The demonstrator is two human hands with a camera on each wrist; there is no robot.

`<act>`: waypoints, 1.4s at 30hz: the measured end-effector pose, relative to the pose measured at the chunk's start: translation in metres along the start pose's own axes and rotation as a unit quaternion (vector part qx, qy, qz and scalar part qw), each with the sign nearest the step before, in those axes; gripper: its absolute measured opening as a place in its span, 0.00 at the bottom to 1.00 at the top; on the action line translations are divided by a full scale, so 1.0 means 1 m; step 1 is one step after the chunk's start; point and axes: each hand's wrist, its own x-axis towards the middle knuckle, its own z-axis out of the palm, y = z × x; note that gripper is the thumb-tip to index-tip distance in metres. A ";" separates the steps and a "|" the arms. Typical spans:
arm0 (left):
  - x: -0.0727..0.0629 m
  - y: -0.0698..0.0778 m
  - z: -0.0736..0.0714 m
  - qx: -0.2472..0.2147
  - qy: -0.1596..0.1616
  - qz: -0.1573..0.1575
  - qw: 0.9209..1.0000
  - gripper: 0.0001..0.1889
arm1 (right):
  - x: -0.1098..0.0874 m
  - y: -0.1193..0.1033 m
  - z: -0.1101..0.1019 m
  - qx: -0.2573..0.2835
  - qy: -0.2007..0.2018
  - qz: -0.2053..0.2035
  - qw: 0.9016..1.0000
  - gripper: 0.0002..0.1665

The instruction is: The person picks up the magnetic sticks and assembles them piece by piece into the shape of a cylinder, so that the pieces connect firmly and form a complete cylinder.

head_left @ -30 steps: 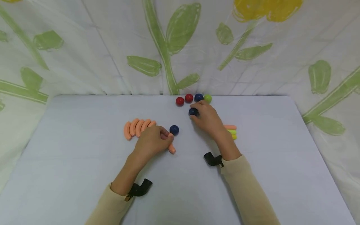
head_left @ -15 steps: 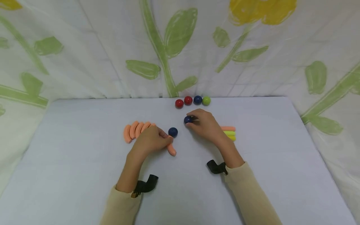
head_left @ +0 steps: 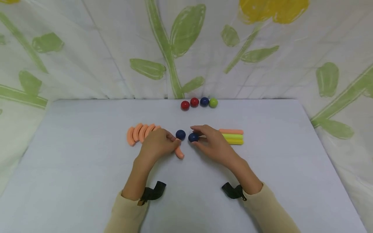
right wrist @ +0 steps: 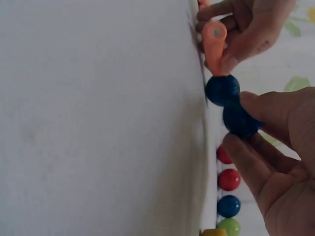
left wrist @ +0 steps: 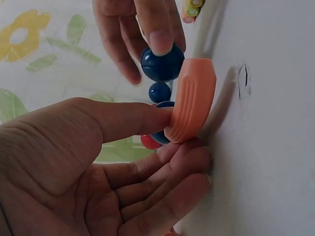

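Note:
Between thumb and fingers, my left hand (head_left: pixel 157 145) pinches a curved orange stick (head_left: pixel 179 153) with grooved sides (left wrist: pixel 194 98). A dark blue ball (head_left: pixel 180 134) sits at the far end of that stick. My right hand (head_left: pixel 217 145) grips a second blue ball (head_left: pixel 193 138) by thumb and fingertips, just right of the first. In the right wrist view the held ball (right wrist: pixel 241 120) overlaps the ball at the stick's end (right wrist: pixel 222 90). The stick's near end shows a small round grey spot in that view.
Several curved orange sticks (head_left: pixel 139 132) lie in a row left of my left hand, partly hidden by it. Straight orange, green and yellow sticks (head_left: pixel 233 137) lie beyond my right hand. At the table's back edge are two red balls (head_left: pixel 185 105), a blue ball (head_left: pixel 204 102) and a green ball (head_left: pixel 213 103).
My right hand has come toward me and slightly left from near the back row, bringing its blue ball beside the other one. My left hand keeps its pinch on the curved stick, nearly still.

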 end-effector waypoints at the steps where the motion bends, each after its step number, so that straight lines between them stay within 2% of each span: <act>1: 0.000 0.000 0.000 -0.004 0.001 0.001 1.000 0.13 | -0.002 -0.001 0.000 -0.005 -0.004 -0.001 1.000 0.27; 5: 0.001 -0.001 0.001 -0.020 0.004 0.002 1.000 0.13 | -0.012 -0.002 -0.002 0.010 -0.026 0.003 1.000 0.22; 9: 0.002 -0.002 0.002 -0.024 0.005 -0.002 1.000 0.14 | -0.020 0.000 0.001 0.052 -0.047 0.013 0.998 0.21; 13: 0.003 -0.003 0.003 -0.023 0.001 -0.004 1.000 0.14 | -0.026 0.003 0.007 0.069 -0.057 0.010 0.996 0.21; 21: 0.005 -0.004 0.004 -0.028 -0.008 0.000 1.000 0.13 | -0.028 0.000 0.011 0.082 -0.065 -0.011 0.994 0.21; 31: 0.008 -0.001 0.006 -0.024 -0.005 -0.011 1.000 0.15 | -0.026 -0.002 0.012 0.087 -0.075 -0.009 0.993 0.21; 38: 0.001 0.005 0.002 -0.005 0.006 -0.007 1.000 0.18 | -0.027 -0.002 0.007 0.086 -0.085 -0.016 0.993 0.21; 42: -0.004 0.004 -0.003 0.005 0.021 -0.010 1.000 0.23 | -0.027 -0.001 0.005 0.082 -0.094 -0.011 0.992 0.21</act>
